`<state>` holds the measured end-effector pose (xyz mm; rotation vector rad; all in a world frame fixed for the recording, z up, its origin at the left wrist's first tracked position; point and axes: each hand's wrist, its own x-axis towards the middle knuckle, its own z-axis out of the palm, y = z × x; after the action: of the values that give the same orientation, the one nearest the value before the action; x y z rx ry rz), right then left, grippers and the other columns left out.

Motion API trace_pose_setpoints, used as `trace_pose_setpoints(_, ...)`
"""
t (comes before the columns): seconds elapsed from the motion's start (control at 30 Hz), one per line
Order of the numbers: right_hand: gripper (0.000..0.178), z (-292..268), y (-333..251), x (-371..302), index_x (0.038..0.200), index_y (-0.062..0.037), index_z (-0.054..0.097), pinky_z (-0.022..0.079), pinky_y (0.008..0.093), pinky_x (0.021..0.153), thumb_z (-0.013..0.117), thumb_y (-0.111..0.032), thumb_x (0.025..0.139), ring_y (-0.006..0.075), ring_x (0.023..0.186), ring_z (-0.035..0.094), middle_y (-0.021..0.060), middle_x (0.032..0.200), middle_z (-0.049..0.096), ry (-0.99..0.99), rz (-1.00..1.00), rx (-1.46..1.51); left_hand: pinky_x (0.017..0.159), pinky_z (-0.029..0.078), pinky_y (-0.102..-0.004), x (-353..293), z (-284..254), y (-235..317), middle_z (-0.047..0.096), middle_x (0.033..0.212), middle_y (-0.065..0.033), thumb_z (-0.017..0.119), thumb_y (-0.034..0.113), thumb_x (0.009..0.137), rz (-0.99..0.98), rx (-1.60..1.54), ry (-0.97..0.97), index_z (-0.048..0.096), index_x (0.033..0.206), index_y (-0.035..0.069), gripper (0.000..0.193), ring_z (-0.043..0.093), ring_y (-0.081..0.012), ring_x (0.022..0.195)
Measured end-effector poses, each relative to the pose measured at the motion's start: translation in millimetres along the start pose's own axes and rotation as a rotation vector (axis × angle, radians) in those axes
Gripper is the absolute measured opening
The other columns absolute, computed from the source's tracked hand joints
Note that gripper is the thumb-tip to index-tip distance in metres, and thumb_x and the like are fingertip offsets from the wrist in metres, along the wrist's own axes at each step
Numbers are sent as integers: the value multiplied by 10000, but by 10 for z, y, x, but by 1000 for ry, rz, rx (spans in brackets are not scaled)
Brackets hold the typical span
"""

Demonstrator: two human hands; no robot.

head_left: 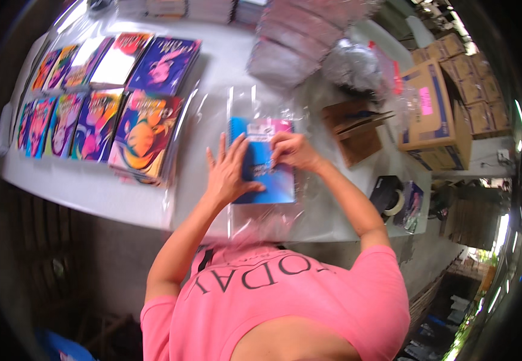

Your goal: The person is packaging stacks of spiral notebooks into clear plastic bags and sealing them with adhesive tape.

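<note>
A blue spiral notebook (265,174) with a pink upper right corner lies on the table in front of me, with clear plastic film (300,207) around it. A white label with a barcode (261,130) shows near its top edge. My left hand (231,171) rests on the notebook's left side, fingers spread and thumb stretched across the cover. On the notebook's right side, my right hand (294,151) has its fingers curled and pressed together against the cover. Whatever those fingers may hold is hidden and blurred.
Stacks of colourful notebooks (143,135) stand in two rows at the left. Clear-wrapped bundles (291,45) and crumpled plastic (354,63) lie at the back. At the right are a brown cardboard piece (354,129), a tape dispenser (387,195) and a large carton (432,117).
</note>
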<state>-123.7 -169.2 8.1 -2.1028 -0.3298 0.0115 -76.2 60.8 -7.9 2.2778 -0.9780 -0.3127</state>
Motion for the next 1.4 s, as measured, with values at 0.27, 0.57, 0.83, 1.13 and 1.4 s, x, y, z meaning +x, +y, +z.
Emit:
trace_pose_setpoints(0.27, 140, 140, -28, 65, 712, -38, 695, 532, 283, 739, 768, 29, 615, 153, 811, 602, 66, 885, 564, 85, 147, 183, 953, -14, -782, 338, 35, 59, 246, 1512, 30, 687, 754, 400, 114, 180, -146, 357, 1415, 226, 1191, 24, -323, 1424)
trace_pose_setpoints(0.57, 1053, 239, -257, 227, 1408, -286, 291, 465, 413, 979, 811, -9, 535, 345, 1296, 369, 99, 1531, -34, 43, 66, -190, 970, 71, -753, 469, 288, -275, 135, 1542, -60, 769, 511, 643, 52, -251, 132, 642, 1154, 288, 572, -61, -455, 1389)
trace_pose_setpoints(0.83, 811, 854, -715, -760, 1466, -151, 201, 143, 487, 1113, 641, -376, 824, 277, 1403, 181, 139, 1522, 157, -73, 427, -580, 1099, 188, -518, 524, -7, -287, -78, 1526, -211, 784, 486, 594, 93, -40, -101, 602, 1201, 392, 641, 67, -445, 1391)
trace_pose_setpoints(1.13, 403, 624, -1348, -2693, 1217, -99, 564, 483, 242, 653, 642, -66, 823, 78, 715, 576, 24, 1098, 611, 1007, 721, 293, 1104, 250, -418, 506, -115, -238, -131, 1484, -291, 828, 371, 621, 101, -159, -185, 547, 1273, 340, 711, 174, -422, 1377)
trace_pose_setpoints(1.4, 380, -426, -785, -3688, 1039, -120, 627, 388, 220, 547, 644, -444, 840, 83, 697, 370, -12, 987, 553, 1384, 1329, 447, 1109, 222, -468, 586, -112, -266, -54, 1485, -313, 806, 397, 651, 160, -105, -255, 522, 1310, 287, 726, 53, -390, 1405)
